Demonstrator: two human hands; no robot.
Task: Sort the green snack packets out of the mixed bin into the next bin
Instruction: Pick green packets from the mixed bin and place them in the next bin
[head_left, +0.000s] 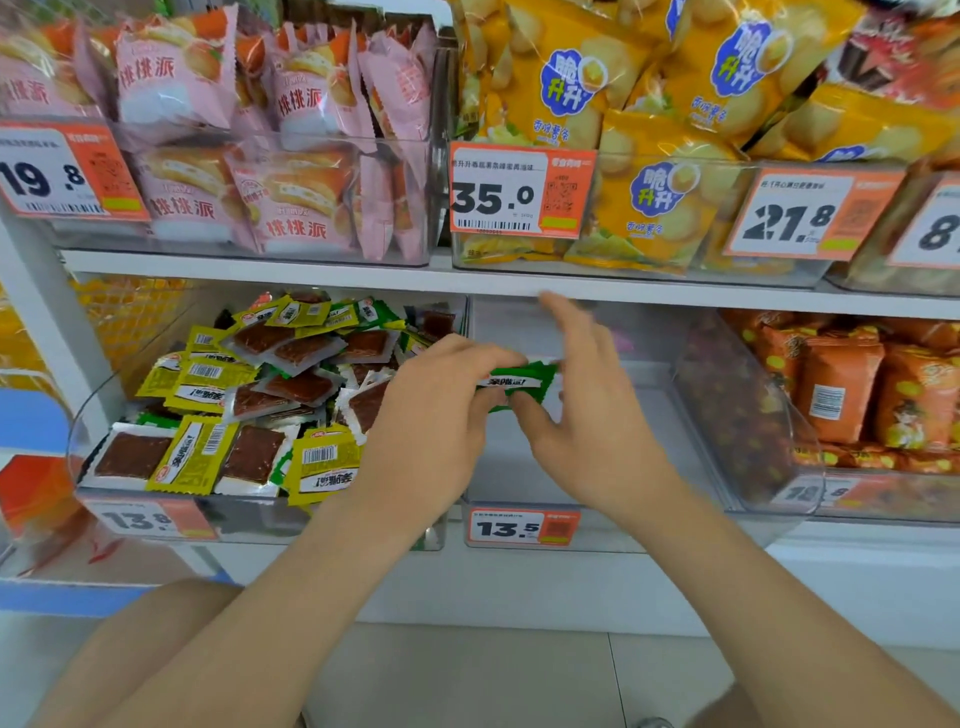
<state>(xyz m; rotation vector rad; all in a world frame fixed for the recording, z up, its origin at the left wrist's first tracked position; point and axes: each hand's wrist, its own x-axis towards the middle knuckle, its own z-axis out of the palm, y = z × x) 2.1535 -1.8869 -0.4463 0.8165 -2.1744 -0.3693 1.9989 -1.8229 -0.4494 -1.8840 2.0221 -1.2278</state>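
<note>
A clear mixed bin (104, 415) on the lower shelf holds several yellow, green and silver-backed snack packets. To its right stands a clear bin (649, 457) whose visible floor is bare. My left hand (431, 415) grips a green snack packet (519, 382) over the divide between the two bins. My right hand (587, 415) meets it from the right, thumb under the packet's right end and fingers spread above it. More green packets (374, 312) lie at the back of the mixed bin.
The white shelf edge (311, 273) runs just above both bins. Pink cake packs (291, 156) and yellow crisp bags (660, 171) fill the bins above. An orange-packet bin (841, 395) stands at the right. Price tags (522, 527) front the bins.
</note>
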